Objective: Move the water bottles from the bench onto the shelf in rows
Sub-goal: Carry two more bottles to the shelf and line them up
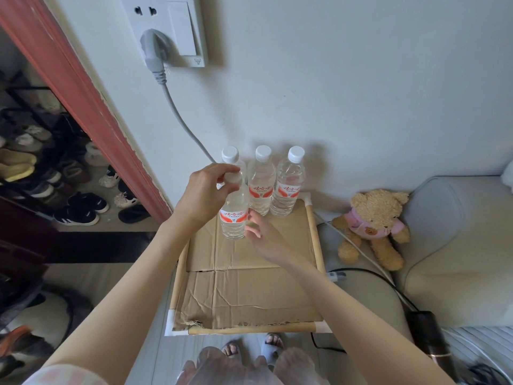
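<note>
Pinching the white cap of a clear, red-labelled plastic water bottle (234, 212), the left hand (205, 194) carries sloshing weight while the open right hand (259, 227) steadies its slippery, squeezable waist.

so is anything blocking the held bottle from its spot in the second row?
Nothing visible. The left hand holds the bottle by its cap, in front of the back-row bottles. The cardboard shelf top around it is bare; the right hand is beside it.

Three bottles (262, 182) line the back of the shelf (312, 229) against the wall (361, 79), a fourth bottle (234, 215) stands just before the left one, leaving bare cardboard (244, 287) open in front, a teddy bear (374, 226) crowding the right side
</note>
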{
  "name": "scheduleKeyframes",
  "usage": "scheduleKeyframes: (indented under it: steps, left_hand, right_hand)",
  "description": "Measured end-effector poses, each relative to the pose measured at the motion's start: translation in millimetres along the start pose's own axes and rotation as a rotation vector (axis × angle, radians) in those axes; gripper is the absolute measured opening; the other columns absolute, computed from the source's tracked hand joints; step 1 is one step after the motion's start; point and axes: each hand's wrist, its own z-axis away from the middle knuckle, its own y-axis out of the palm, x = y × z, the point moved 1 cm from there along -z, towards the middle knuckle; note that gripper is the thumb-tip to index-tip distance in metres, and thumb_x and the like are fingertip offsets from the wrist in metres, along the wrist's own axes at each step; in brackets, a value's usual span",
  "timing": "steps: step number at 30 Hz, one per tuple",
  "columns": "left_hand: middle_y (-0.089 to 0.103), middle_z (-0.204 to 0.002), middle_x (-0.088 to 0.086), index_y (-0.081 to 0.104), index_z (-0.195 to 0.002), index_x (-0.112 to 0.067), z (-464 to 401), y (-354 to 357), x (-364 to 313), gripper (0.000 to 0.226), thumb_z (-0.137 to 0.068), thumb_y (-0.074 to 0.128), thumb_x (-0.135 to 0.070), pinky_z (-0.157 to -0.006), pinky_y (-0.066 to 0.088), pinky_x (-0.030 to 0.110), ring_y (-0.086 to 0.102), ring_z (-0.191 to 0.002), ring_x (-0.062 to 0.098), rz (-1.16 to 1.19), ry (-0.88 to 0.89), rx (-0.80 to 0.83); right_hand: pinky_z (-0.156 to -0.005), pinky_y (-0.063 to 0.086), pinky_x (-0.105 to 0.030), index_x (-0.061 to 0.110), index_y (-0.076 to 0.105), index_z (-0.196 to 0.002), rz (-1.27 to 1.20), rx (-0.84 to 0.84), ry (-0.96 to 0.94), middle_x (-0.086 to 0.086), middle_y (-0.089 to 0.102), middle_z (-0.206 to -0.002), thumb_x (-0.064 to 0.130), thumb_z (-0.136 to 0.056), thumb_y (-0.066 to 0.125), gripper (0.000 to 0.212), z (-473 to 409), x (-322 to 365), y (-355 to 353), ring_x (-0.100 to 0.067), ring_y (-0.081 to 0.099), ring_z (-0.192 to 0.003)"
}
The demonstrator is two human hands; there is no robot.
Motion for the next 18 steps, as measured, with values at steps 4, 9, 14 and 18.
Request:
scheduleKeyframes:
  steps: [4, 9, 14, 18]
  left_hand:
    - [0.064, -0.110, 0.007, 0.061, -0.110, -0.013, 3, 2, 0, 0.029, -0.081, 0.063, -0.011, -0.087, 0.046, 0.028, 0.060, -0.095, 0.023, -0.017, 0.019, -0.016]
    - [0.059, -0.120, 0.006, 0.059, -0.116, -0.014, 7, 0, 4, 0.035, -0.082, 0.063, -0.009, -0.090, 0.043, 0.025, 0.056, -0.107, 0.021, -0.055, 0.079, -0.001]
    - [0.053, -0.130, 0.006, 0.054, -0.124, -0.015, 9, 0, 8, 0.044, -0.081, 0.062, -0.007, -0.098, 0.034, 0.022, 0.046, -0.122, 0.019, -0.092, 0.092, 0.049]
    - [0.046, -0.136, 0.005, 0.047, -0.129, -0.019, 10, -3, 10, 0.050, -0.082, 0.062, -0.010, -0.099, 0.025, 0.017, 0.041, -0.127, 0.019, -0.146, 0.097, 0.121]
  right_hand:
    - [-0.099, 0.031, -0.023, 0.021, 0.028, -0.140, 0.011, 0.014, 0.018, 0.001, 0.035, -0.147, 0.009, -0.094, 0.037, 0.048, 0, 0, -1, -0.016, 0.035, -0.134]
    - [-0.102, 0.031, -0.024, 0.023, 0.027, -0.141, 0.035, 0.002, 0.034, 0.002, 0.034, -0.147, 0.012, -0.095, 0.039, 0.049, 0, -2, -3, -0.017, 0.036, -0.134]
    - [-0.103, 0.032, -0.026, 0.023, 0.025, -0.142, 0.055, -0.032, 0.037, 0.002, 0.035, -0.147, 0.014, -0.094, 0.040, 0.051, 0, -3, -6, -0.017, 0.036, -0.133]
    - [-0.098, 0.031, -0.022, 0.021, 0.021, -0.144, 0.064, -0.059, 0.033, 0.000, 0.032, -0.148, 0.015, -0.095, 0.041, 0.053, 5, 2, -12, -0.016, 0.036, -0.134]
